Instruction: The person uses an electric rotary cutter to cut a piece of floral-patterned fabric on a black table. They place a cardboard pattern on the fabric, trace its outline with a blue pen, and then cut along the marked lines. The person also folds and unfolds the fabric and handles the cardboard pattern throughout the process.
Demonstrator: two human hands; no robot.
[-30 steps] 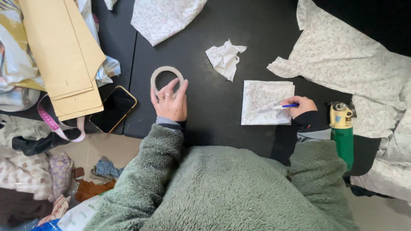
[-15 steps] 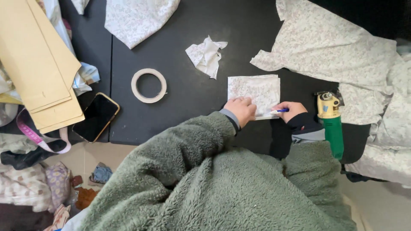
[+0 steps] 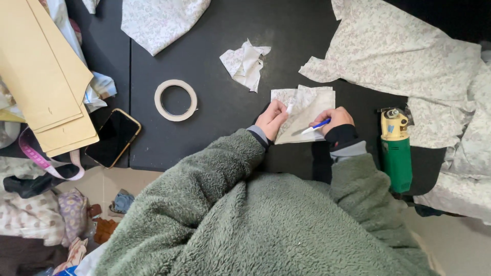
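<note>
On the black bench [image 3: 215, 133], the left hand [image 3: 272, 118] pinches the edge of a small square of pale floral fabric [image 3: 307, 110], its grip clamped on the cloth. The right hand [image 3: 335, 120] has its grip closed around a blue-and-white pen [image 3: 314, 126] lying across that square.

Single head-worn camera, looking almost straight down from above the wearer's green fleece sleeves onto the black table top [image 3: 215, 122]. Range is close, about arm's reach; floor strip visible lower left. No second view.

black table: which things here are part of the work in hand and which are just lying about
In hand:
left hand
right hand
blue and white pen
small floral fabric square

Lying about:
white tape ring
black phone
green and yellow power tool
crumpled fabric scrap
</note>
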